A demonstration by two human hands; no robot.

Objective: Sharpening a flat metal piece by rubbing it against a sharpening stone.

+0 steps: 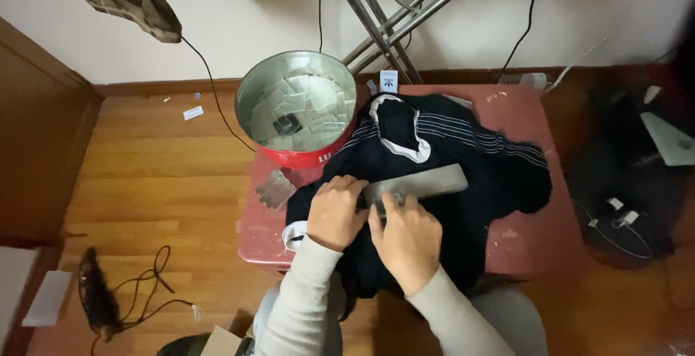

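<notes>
We are pressing our left hand (335, 210), fingers curled, on the black shirt (441, 160) lying on the red desk (539, 233). Our right hand (407, 236) is pinching the near end of a gray strip (420, 182). A round red tin (297, 106) is sitting at ten o'clock.

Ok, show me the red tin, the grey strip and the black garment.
red tin (304, 155), head view, on its red outer wall.
grey strip (427, 180), head view, on its bare middle.
black garment (499, 175), head view, on the dark cloth right of the strip.
</notes>
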